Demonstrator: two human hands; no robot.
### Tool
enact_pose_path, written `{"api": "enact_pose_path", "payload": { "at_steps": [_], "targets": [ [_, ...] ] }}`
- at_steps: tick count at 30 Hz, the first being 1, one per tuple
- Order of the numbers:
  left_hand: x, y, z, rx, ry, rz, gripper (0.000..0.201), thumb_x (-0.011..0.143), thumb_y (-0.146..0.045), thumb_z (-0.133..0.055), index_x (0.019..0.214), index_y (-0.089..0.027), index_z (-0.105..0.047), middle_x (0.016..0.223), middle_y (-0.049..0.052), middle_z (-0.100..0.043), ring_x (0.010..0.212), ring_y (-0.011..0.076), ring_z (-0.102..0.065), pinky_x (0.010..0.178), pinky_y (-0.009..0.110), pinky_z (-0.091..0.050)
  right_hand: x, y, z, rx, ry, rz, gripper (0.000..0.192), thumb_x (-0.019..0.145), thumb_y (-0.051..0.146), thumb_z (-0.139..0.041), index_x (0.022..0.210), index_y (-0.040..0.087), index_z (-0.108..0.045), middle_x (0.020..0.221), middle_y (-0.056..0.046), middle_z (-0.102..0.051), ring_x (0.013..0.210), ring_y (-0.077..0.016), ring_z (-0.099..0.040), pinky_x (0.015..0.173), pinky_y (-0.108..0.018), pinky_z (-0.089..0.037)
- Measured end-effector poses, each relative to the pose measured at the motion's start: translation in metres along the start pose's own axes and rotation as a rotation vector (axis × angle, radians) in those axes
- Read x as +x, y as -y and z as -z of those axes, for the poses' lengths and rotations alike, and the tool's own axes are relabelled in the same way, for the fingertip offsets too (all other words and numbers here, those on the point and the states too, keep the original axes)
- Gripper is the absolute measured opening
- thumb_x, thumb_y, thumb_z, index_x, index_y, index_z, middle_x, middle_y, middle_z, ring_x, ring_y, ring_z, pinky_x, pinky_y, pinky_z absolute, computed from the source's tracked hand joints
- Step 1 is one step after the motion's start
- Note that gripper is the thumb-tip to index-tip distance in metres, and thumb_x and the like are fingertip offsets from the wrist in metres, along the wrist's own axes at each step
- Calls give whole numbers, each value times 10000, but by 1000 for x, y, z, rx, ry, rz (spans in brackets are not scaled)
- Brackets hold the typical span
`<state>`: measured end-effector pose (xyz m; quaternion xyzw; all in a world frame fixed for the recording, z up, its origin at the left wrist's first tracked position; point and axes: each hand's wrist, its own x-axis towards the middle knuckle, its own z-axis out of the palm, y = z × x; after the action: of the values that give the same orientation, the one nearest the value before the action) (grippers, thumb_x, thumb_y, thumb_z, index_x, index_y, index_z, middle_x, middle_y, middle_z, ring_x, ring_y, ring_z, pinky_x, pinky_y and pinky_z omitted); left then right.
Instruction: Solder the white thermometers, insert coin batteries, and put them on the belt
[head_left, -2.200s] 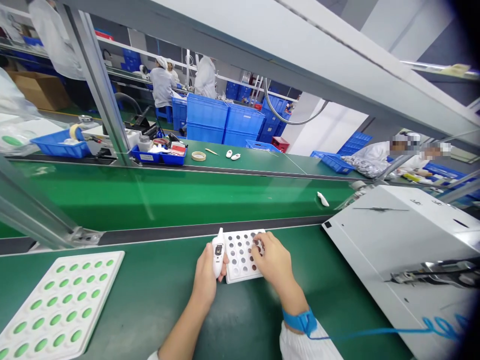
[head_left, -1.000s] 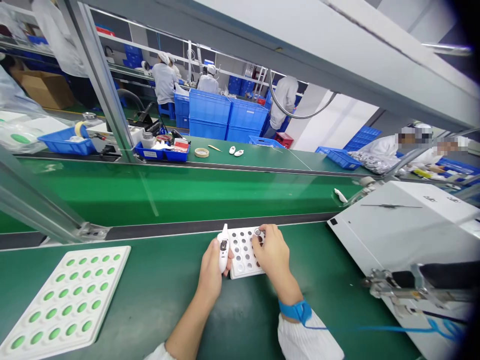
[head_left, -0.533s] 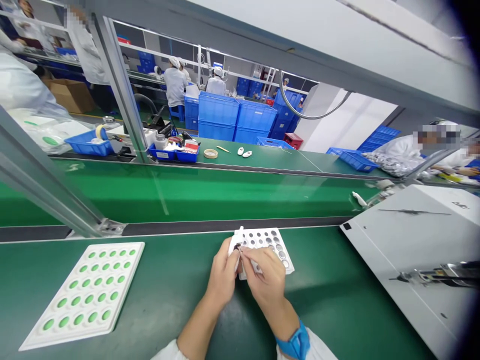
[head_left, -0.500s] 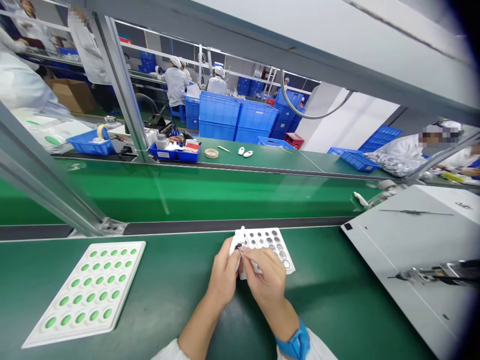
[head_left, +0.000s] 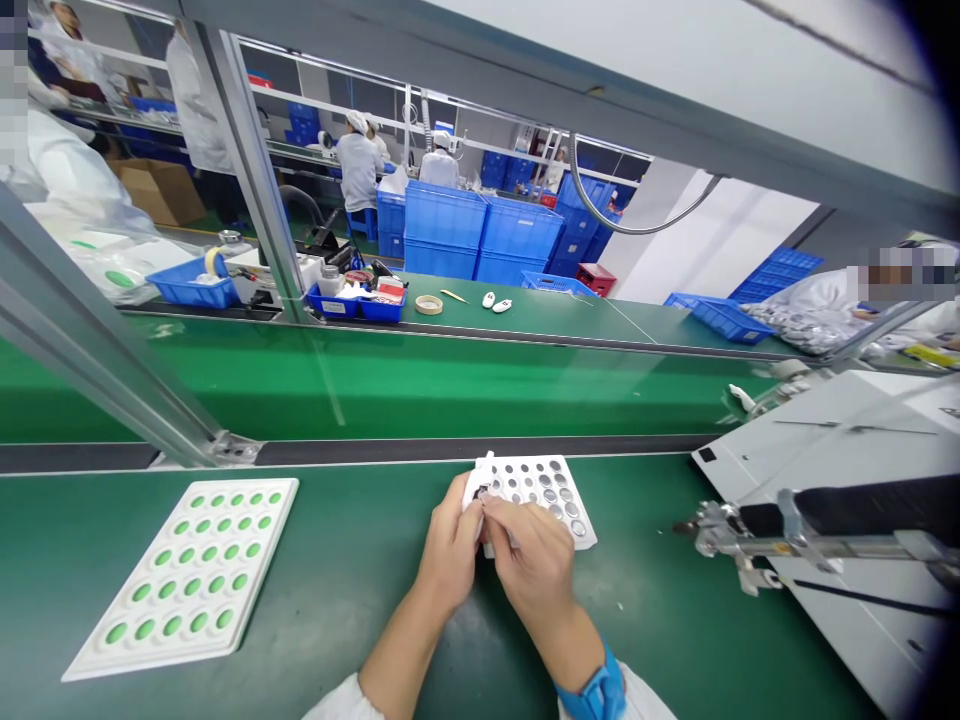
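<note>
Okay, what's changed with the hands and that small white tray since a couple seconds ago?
The right hand left the small white tray of round cells and came over to the white handheld device gripped in the left hand, fingertips now at its dark opening. The tray of green dots stayed put.

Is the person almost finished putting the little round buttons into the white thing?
Partly. The left hand holds the small white device, and the right hand pinches at its open slot. The white tray has some empty holes, yet several silver discs wait, so more looks left.
</note>
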<state>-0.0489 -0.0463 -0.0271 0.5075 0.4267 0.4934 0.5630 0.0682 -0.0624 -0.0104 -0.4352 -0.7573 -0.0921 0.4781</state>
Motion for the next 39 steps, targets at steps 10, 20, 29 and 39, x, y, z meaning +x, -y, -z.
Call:
{"api": "enact_pose_path", "payload": {
  "at_steps": [10, 20, 29, 39],
  "targets": [
    [-2, -9, 2, 92, 29, -60, 358, 959, -302, -349, 1226, -189, -559, 716, -28, -572, 626, 129, -485, 605, 240, -400, -3, 4, -1, 107, 3, -139, 297, 826, 3, -614, 1012, 232, -653, 943, 13, -735, 777, -124, -680, 692, -244, -489],
    [-6, 1, -1, 11, 43, -52, 446, 975, -338, -330, 1338, -148, -507, 597, -38, -510, 508, 113, -416, 510, 240, -352, 7, 5, 4, 706, 176, -981, 447, 774, 266, -722, 1166, 172, -528, 560, 66, -558, 418, -101, -523, 418, -216, -444],
    [-10, 1, -6, -24, 53, -54, 539, 978, -419, -351, 1442, -149, -398, 566, -48, -503, 503, 118, -410, 516, 239, -362, 2, -4, 0, 904, 171, -1092, 463, 676, 418, -767, 991, 178, -526, 540, 78, -514, 345, -45, -350, 342, -184, -286],
    [58, 3, 52, 538, -382, -103, 555, 972, -341, -332, 1500, -172, -301, 1291, 166, -574, 1060, 238, -595, 906, 360, -455, -23, 19, -19, 507, 14, -545, 412, 905, 248, -570, 1300, 198, -462, 717, 14, -530, 554, -106, -504, 535, -243, -493]
  ]
}}
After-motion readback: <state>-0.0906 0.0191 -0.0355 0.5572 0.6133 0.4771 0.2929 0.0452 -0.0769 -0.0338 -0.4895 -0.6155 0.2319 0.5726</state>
